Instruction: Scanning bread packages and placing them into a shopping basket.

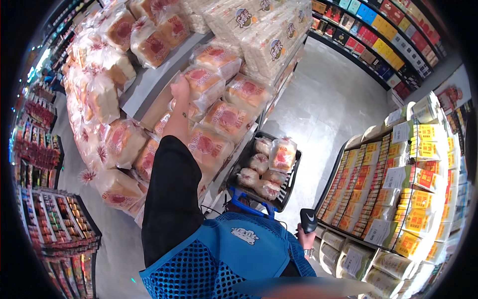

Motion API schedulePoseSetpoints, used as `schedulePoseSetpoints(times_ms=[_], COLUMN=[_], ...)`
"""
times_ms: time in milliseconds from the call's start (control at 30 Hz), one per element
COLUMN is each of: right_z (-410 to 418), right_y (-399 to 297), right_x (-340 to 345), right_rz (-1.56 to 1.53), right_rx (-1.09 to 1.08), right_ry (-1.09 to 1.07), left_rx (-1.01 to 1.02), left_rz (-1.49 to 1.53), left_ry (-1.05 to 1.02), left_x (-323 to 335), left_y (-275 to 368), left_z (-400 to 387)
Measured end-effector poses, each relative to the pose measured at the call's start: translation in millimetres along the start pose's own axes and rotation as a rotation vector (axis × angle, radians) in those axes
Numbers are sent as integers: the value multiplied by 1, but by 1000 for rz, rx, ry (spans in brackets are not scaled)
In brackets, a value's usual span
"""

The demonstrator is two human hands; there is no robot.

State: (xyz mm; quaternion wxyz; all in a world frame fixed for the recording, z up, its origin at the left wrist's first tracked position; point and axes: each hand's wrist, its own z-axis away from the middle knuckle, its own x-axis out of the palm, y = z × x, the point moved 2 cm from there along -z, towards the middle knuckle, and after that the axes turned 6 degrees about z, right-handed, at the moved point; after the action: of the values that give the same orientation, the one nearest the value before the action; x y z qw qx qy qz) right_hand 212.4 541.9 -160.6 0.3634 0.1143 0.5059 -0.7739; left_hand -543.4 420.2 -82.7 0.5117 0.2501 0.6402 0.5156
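My left hand (180, 89) reaches out over a display of bread and is closed at the near end of a clear plastic bag around a bread loaf (203, 81). More bagged loaves (226, 114) with red printing lie beside and below it. In my right hand (306, 238), low at my side, is a black handheld barcode scanner (308, 220). A black shopping basket (292, 185) on a blue-framed cart stands in front of me. Inside it sit several round bagged buns (258, 163) and one bagged loaf (283, 154) on top.
A grey raised ledge (158, 73) crosses the display, with a heap of bagged loaves (102, 97) on its left. Wrapped packs (261, 41) are stacked behind. To the right stands a rack of yellow-and-red packages (368, 164). Boxed goods fill far shelves (368, 37) beyond the grey floor (317, 82).
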Motion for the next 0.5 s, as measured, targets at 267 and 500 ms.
schedulePoseSetpoints(times_ms=[267,500], right_z=[-26,-28], right_y=[-3,-86], right_x=[6,10], right_rz=[-10,39], right_rx=[-169,-629], right_ry=[-56,-232], left_rx=[338,1041], left_rz=[160,402], left_ry=[-45,139], left_x=[-53,-138], left_y=[-22,60], left_z=[47,159])
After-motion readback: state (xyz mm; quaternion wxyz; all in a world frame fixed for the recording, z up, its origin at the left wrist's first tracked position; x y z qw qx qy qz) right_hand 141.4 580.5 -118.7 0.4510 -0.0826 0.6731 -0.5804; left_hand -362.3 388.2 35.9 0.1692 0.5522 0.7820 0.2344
